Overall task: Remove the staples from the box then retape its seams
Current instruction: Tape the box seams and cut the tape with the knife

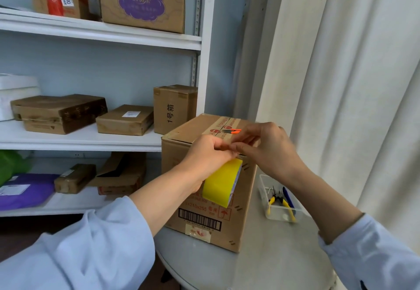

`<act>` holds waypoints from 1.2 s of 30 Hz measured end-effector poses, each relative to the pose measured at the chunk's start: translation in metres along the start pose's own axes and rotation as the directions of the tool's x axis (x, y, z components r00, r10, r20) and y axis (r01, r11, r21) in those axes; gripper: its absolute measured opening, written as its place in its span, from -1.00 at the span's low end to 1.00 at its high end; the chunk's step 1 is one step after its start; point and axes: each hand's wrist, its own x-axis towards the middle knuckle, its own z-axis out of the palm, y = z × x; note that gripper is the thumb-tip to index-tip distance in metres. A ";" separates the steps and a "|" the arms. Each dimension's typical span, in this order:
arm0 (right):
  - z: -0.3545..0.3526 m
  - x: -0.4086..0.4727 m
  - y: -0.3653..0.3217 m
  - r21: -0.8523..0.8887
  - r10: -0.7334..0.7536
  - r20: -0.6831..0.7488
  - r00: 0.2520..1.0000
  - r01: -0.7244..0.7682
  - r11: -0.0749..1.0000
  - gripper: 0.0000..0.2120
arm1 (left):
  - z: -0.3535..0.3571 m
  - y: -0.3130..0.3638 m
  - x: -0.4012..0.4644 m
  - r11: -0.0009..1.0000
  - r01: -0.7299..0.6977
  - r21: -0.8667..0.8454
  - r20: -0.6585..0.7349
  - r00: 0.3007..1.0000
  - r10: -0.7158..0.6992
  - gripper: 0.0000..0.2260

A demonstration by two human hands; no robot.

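Observation:
A brown cardboard box (181, 137) stands on a round grey table, its top flaps closed under a strip of printed tape. My left hand (204, 153) grips a yellow tape roll (221, 183) in front of the box's near top edge. My right hand (266, 146) meets it there, its fingertips pinching at the roll's free tape end. A small orange-handled tool (233, 131) lies on the box top just behind my hands. Dark staples show along the box's right front corner.
A clear plastic tray (280, 212) with yellow-handled pliers and a blue pen sits right of the box on the table (261, 264). White shelves (91, 139) with several cardboard parcels stand to the left. A pale curtain (352, 85) hangs at the right.

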 end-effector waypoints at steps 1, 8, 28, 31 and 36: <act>0.001 -0.001 0.001 0.000 0.008 0.004 1.000 -0.008 1.000 -0.90 | 0.000 0.000 -0.001 1.000 0.029 -0.007 0.019 0.999 -0.028 -0.95; -0.006 -0.010 0.001 -0.215 -0.069 -0.018 0.997 0.064 0.975 -0.92 | -0.001 0.003 -0.007 0.970 0.221 -0.103 0.246 0.950 -0.191 -0.70; -0.028 0.009 0.017 0.008 -0.007 0.105 0.994 0.006 1.000 -0.97 | 0.007 -0.020 -0.016 0.978 0.188 -0.085 0.212 0.963 -0.167 -0.89; -0.024 0.011 0.024 0.041 0.004 0.163 0.987 -0.011 0.999 -0.98 | 0.009 -0.020 -0.013 0.978 0.197 -0.075 0.228 0.958 -0.175 -0.86; -0.021 0.025 0.034 0.066 0.009 0.229 0.973 -0.025 0.998 -0.98 | 0.019 -0.016 -0.005 0.964 0.227 -0.141 0.220 0.956 -0.193 -0.93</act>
